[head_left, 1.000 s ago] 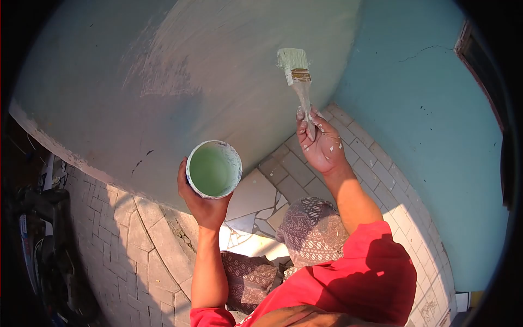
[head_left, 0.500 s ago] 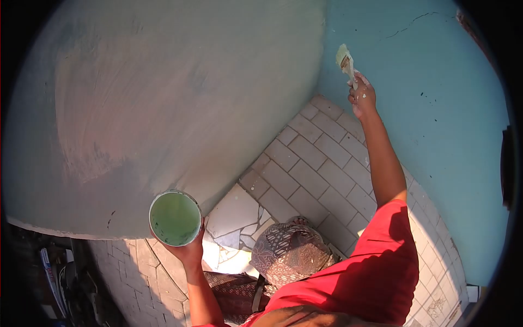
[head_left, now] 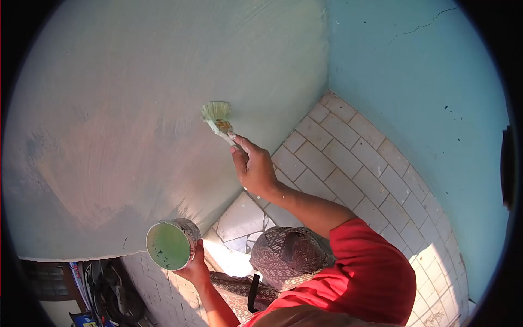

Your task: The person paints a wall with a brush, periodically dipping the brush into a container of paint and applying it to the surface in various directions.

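Observation:
My right hand (head_left: 255, 166) is closed round the handle of a paintbrush (head_left: 217, 113). The brush's pale green bristles are spread against the grey-green wall (head_left: 125, 71), which has a pinkish patch at its middle left. Below and to the left, my left hand (head_left: 197, 267) holds a paint bucket (head_left: 173, 243) by its side and underside. Pale green paint shows inside the bucket, which is tilted a little, with dark specks on its inner wall.
A blue wall (head_left: 403, 82) with a crack rises on the right. Light floor tiles (head_left: 340, 147) lie between the walls. My patterned-cloth knee (head_left: 289, 256) is bent below. A dark motorbike-like object (head_left: 111, 294) stands at the lower left.
My right hand and the brush have moved left and down from beside the blue wall to the grey-green wall. The bucket sits slightly lower and more tilted, and the view has shifted.

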The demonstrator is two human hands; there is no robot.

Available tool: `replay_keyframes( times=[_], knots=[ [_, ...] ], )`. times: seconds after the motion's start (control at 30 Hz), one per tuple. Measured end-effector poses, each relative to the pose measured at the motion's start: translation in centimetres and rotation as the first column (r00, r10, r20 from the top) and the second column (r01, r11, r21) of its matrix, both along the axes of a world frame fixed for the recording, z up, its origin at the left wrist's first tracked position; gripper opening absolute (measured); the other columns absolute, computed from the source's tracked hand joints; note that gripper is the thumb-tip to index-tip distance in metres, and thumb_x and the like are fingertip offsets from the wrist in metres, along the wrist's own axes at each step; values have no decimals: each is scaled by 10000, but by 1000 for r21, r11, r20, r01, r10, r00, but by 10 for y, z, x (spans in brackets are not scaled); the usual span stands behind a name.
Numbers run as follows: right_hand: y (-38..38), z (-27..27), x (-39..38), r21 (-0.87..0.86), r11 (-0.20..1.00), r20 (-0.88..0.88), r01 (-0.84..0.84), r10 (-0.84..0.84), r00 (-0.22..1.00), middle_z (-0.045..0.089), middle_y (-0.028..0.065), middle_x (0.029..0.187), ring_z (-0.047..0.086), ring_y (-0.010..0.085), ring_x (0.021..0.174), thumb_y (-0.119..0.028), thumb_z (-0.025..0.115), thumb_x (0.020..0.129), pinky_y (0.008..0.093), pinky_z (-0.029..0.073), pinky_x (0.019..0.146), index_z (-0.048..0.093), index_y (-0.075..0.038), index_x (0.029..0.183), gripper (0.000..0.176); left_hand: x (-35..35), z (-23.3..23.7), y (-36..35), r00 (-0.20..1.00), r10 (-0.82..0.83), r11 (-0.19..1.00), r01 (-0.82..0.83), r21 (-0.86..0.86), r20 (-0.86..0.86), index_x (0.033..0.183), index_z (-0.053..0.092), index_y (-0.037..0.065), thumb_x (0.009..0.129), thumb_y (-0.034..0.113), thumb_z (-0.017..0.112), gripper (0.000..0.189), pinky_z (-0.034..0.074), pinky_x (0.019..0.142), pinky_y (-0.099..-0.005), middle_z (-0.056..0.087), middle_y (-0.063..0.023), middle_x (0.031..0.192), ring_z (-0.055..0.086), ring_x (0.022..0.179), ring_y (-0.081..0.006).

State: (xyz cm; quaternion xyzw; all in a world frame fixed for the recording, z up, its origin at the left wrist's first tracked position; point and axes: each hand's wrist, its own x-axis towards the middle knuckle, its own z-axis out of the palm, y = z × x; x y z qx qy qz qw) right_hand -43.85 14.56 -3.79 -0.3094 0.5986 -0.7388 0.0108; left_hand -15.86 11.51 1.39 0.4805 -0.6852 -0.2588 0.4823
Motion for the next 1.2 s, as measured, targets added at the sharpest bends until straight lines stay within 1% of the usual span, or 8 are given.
replay_keyframes(
  times=[0.17, 0.27, 0.47, 0.63, 0.8, 0.93, 1.07, 1.2],
  knots=[
    [48, 29, -63, 122, 819, 294, -561, 510, 808, 701, 115, 815, 591, 137, 648, -192, 654, 997, 320, 498, 639, 671, 74, 1217, 346, -32, 18, 0, 996, -55, 998, 55, 1, 66, 1448, 438, -46, 634, 30, 915, 947, 442, 1105, -442, 560, -184, 1405, 562, 1251, -316],
    [74, 13, -209, -36, 879, 526, -476, 422, 739, 620, 36, 806, 362, 29, 528, -195, 675, 971, 216, 273, 455, 705, -7, 1140, 255, -32, 19, -1, 992, -62, 998, 63, -3, 112, 1443, 436, -52, 640, 18, 912, 936, 450, 1098, -435, 560, -183, 1404, 564, 1241, -310],
    [140, -14, -368, 24, 994, 521, -111, 82, 850, 623, 31, 804, 345, 29, 527, -214, 677, 966, 211, 260, 457, 713, -60, 1145, 239, -25, 14, -1, 996, -62, 996, 66, -66, 64, 1391, 491, -54, 646, -22, 908, 854, 526, 1016, -396, 621, -180, 1331, 641, 1149, -277],
    [95, -35, -336, 217, 912, 364, 349, -407, 837, 642, 26, 804, 507, 119, 595, -235, 620, 1010, 320, 443, 564, 662, 16, 1259, 357, -23, 15, 2, 995, -89, 995, 91, -34, 38, 1389, 490, -55, 650, -22, 908, 850, 529, 1010, -394, 623, -184, 1317, 643, 1136, -271],
    [10, -46, -80, 85, 978, 146, 188, -199, 969, 692, 346, 1091, 690, 478, 1040, -166, 571, 1011, 437, 536, 900, 562, 108, 1320, 413, -35, 17, 5, 995, -102, 993, 103, -50, 20, 1356, 528, -59, 657, -13, 907, 796, 524, 1006, -389, 647, -171, 1284, 649, 1123, -268],
    [19, -47, 35, 80, 942, 209, -325, 303, 930, 729, 263, 920, 727, 342, 790, -139, 638, 980, 400, 548, 740, 634, 66, 1244, 334, -48, 22, 8, 994, -103, 994, 104, -40, 25, 1343, 544, -59, 667, -5, 902, 767, 520, 1006, -392, 656, -165, 1270, 651, 1116, -269],
    [46, -49, -48, 196, 765, 346, -613, 532, 773, 674, 80, 757, 590, 136, 643, -253, 674, 991, 326, 475, 614, 704, 27, 1175, 336, -49, 28, 10, 988, -132, 989, 137, -61, 86, 1348, 542, -58, 669, -4, 898, 768, 523, 1003, -395, 655, -166, 1270, 652, 1114, -269],
    [94, -69, -235, 10, 922, 532, -386, 322, 783, 601, -14, 776, 466, 63, 656, -181, 721, 944, 242, 354, 585, 740, -9, 1070, 214, -36, 25, 9, 987, -113, 991, 120, -55, 118, 1340, 545, -57, 653, -11, 901, 775, 539, 979, -388, 653, -171, 1269, 656, 1103, -263]
  ],
)
